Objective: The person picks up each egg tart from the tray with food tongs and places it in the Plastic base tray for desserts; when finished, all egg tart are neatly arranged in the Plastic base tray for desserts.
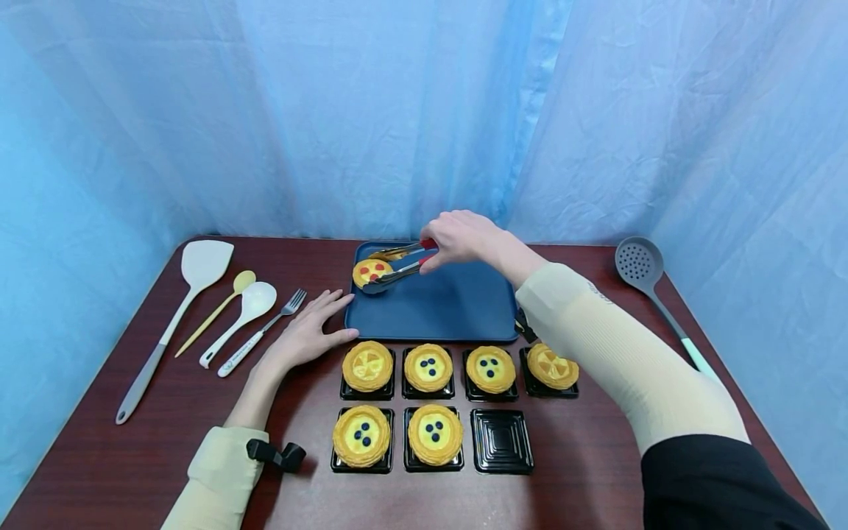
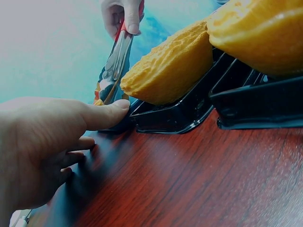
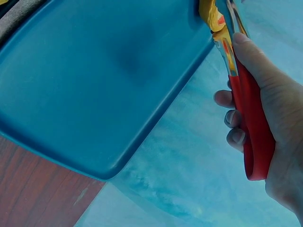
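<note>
My right hand (image 1: 457,239) grips red-handled metal tongs (image 3: 253,118). The tongs' two arms lie around an egg tart with red toppings (image 1: 371,272) at the left end of the blue tray (image 1: 437,309). In the right wrist view the tart shows only in part at the top. My left hand (image 1: 308,331) rests at the tray's left edge, fingers extended, thumb near the tray's front left corner. Close to that thumb in the left wrist view is a yellow tart (image 2: 170,66) in a black holder. Whether the left fingertips touch the tray is hard to tell.
In front of the tray, several tarts (image 1: 428,368) sit in black square holders in two rows; one black holder (image 1: 501,440) has no tart. To the left lie a white turner (image 1: 205,263), a yellow spoon (image 1: 243,281), a white spoon (image 1: 257,300) and a fork (image 1: 291,303). A grey skimmer (image 1: 639,263) lies right.
</note>
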`<action>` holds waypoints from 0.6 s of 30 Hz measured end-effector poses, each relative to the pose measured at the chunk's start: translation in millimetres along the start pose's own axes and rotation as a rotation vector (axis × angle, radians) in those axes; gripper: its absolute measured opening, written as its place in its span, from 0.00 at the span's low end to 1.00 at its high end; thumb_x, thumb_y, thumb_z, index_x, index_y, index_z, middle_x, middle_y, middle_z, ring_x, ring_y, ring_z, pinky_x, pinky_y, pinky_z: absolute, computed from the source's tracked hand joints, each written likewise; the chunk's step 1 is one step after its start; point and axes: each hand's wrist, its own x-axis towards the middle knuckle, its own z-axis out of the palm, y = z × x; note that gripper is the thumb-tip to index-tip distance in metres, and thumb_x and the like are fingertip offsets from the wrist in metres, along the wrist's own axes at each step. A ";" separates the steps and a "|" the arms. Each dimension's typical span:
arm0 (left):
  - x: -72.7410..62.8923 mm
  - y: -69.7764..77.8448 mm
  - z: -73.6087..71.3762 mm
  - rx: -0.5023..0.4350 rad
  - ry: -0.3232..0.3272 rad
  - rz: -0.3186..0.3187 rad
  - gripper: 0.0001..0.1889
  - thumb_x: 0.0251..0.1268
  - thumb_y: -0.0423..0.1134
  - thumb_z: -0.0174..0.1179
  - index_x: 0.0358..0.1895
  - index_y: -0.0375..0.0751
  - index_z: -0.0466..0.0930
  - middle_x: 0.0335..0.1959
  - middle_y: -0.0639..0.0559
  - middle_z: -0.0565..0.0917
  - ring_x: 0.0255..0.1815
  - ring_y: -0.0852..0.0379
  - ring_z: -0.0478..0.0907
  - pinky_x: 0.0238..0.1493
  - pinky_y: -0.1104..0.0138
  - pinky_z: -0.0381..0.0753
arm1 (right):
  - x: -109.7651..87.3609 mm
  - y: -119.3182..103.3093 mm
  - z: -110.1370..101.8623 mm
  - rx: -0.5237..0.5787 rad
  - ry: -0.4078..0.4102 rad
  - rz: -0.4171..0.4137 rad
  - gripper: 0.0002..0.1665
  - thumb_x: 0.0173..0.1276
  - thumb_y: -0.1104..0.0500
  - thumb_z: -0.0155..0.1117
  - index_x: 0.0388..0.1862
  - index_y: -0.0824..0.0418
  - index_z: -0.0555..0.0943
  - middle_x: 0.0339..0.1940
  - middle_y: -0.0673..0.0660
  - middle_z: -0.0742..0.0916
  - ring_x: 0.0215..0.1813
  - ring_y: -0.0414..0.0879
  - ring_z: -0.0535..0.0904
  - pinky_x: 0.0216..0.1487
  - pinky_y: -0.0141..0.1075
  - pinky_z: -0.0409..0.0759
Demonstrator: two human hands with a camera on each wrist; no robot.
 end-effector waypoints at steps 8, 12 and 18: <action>-0.6 0.4 -1.0 -0.005 -0.002 -0.005 0.41 0.73 0.55 0.63 0.83 0.49 0.57 0.86 0.38 0.51 0.87 0.34 0.39 0.80 0.31 0.44 | 0.2 -0.8 -0.9 -0.003 -0.002 0.001 0.36 0.61 0.29 0.72 0.53 0.54 0.87 0.41 0.53 0.91 0.37 0.47 0.85 0.42 0.40 0.85; -0.4 0.4 -1.1 -0.005 -0.001 -0.003 0.41 0.73 0.54 0.63 0.83 0.49 0.57 0.85 0.38 0.51 0.87 0.34 0.39 0.80 0.30 0.44 | -0.4 -0.9 -1.8 -0.007 -0.004 -0.002 0.36 0.61 0.29 0.71 0.54 0.55 0.87 0.41 0.53 0.91 0.36 0.47 0.85 0.42 0.40 0.84; -0.5 0.5 -0.5 -0.005 0.004 0.003 0.41 0.73 0.55 0.63 0.83 0.49 0.57 0.85 0.38 0.52 0.87 0.34 0.40 0.80 0.30 0.45 | -1.3 -0.1 -1.8 -0.008 -0.003 -0.006 0.34 0.61 0.29 0.72 0.51 0.55 0.87 0.38 0.53 0.90 0.34 0.47 0.84 0.40 0.40 0.83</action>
